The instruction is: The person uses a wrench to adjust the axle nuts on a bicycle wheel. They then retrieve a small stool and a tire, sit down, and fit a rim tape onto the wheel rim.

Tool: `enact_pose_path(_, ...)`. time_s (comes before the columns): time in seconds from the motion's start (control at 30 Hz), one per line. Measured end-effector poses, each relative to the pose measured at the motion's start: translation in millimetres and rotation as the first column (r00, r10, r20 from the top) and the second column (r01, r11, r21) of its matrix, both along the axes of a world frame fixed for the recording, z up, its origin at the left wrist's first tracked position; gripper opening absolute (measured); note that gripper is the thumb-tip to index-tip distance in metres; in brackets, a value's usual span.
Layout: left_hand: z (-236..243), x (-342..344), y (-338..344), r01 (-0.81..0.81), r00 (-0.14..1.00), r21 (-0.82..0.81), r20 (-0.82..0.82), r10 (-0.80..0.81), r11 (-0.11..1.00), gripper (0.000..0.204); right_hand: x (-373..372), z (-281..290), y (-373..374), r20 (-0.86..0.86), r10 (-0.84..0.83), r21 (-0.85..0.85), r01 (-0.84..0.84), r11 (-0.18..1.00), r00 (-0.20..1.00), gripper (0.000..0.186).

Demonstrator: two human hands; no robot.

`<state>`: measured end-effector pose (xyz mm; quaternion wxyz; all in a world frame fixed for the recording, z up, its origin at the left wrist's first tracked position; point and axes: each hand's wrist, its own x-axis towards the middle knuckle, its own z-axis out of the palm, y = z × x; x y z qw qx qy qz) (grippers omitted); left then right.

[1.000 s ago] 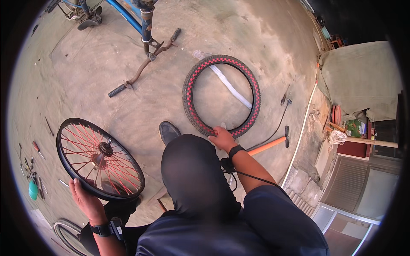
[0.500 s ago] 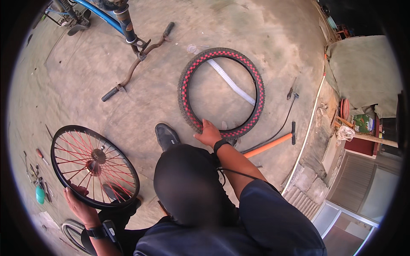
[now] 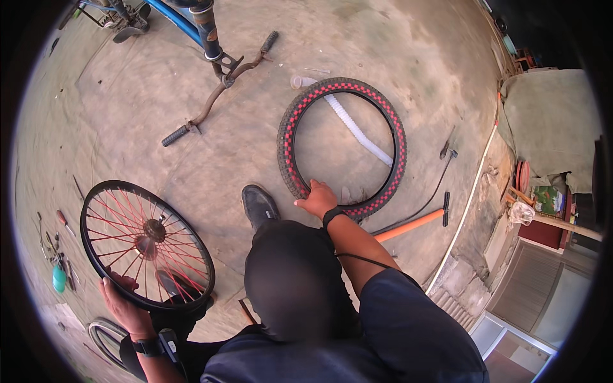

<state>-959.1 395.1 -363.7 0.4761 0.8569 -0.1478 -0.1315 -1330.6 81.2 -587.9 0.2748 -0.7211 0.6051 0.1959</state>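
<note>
A bicycle wheel with a black rim and red spokes (image 3: pixel 211 271) stands tilted at my left. My left hand (image 3: pixel 124 306) is closed around the lower left of its rim, the fingers partly hidden behind it. In front of me to the right is a black knobbly tire with a red checkered sidewall (image 3: pixel 400 143), with no wheel inside it. My right hand (image 3: pixel 319 199) grips the tire's near left edge, thumb on one side. Through the tire's opening a white corrugated hose (image 3: pixel 352 127) shows on the floor.
An orange floor pump (image 3: pixel 408 225) lies to the right, near a screwdriver (image 3: pixel 445 150). Rusty handlebars (image 3: pixel 214 99) on a blue bicycle frame (image 3: pixel 175 22) are ahead. Several hand tools and a green round object (image 3: pixel 59 278) lie at far left. My shoe (image 3: pixel 260 205) is between wheel and tire.
The whole view has turned slightly, shifting most things a little to the right. Both hands keep their hold on the wheel and the tire.
</note>
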Motion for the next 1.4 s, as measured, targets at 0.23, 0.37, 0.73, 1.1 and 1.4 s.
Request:
enact_pose_path(0.23,-0.5,-1.0,-1.6,-0.117,0.978,-0.155,-0.188,0.087,0.981,0.032,-6.7,58.7,-1.9,0.089,0.088,-0.122,-0.077,0.990,0.992,0.063)
enact_pose_path(0.37,0.0,-4.2,-1.9,-0.168,0.968,-0.194,-0.220,0.124,0.967,0.032,-16.0,99.7,-10.1,0.142,0.118,-0.255,-0.078,0.964,0.983,0.053)
enact_pose_path(0.73,2.4,11.9,19.4,-0.228,0.911,-0.340,-0.406,0.076,0.913,0.024,-58.8,246.2,-68.2,0.158,0.077,-0.414,-0.005,0.910,0.984,0.048)
enact_pose_path(1.1,-3.5,18.7,43.7,-0.440,0.822,-0.438,-0.548,0.155,0.784,0.026,-43.6,404.2,-24.1,0.630,-0.113,-0.061,0.193,0.979,0.768,0.023)
enact_pose_path(1.4,1.6,30.0,56.9,-0.602,0.759,-0.517,-0.608,0.234,0.608,0.023,43.8,479.8,55.1,0.725,0.077,-0.028,-0.082,0.996,0.685,0.050)
